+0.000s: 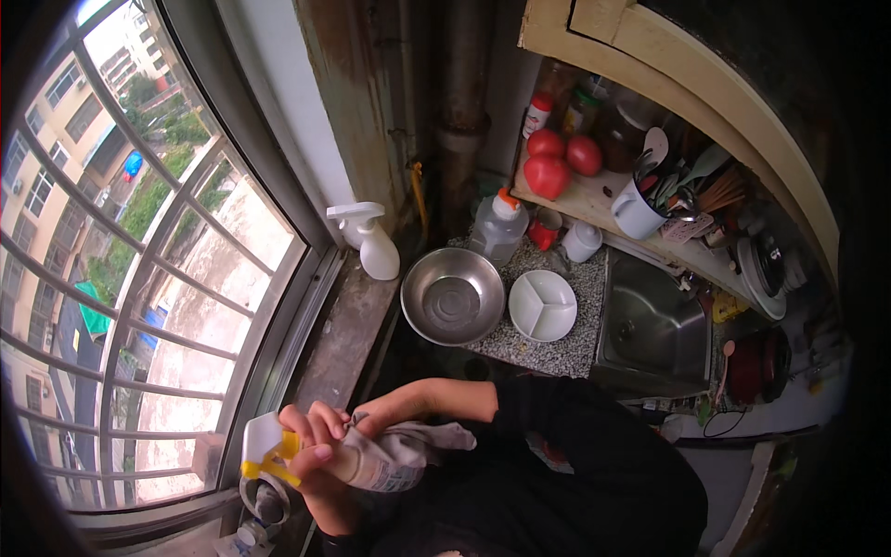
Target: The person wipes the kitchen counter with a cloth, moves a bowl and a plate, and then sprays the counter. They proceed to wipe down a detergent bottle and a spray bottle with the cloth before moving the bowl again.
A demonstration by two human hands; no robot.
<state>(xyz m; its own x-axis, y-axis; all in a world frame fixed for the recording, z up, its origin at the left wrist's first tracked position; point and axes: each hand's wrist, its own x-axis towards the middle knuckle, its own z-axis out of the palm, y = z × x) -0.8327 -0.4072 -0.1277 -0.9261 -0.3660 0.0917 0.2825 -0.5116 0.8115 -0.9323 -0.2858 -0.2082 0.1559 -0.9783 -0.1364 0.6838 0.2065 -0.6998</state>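
My left hand (pixel 317 438) wraps round the neck of a spray bottle (pixel 362 470) with a white and yellow trigger head (pixel 268 449). The bottle lies tilted in front of my body, its head towards the window. My right hand (pixel 386 411) holds a greyish cloth (pixel 431 442) against the bottle's upper side; its fingertips are partly hidden by the cloth and the left fingers. Beyond the hands, a steel basin (pixel 452 259) and a white divided plate (pixel 544 306) stand on the speckled countertop (pixel 571 355). A white spray bottle (pixel 378 250) stands upright on the window ledge.
The barred window (pixel 184 188) lies at left. A sink (pixel 654 327) is at right, below a shelf (pixel 598 184) with tomatoes (pixel 546 175) and a white utensil mug (pixel 639 209). A clear jug (pixel 500 226) stands behind the basin.
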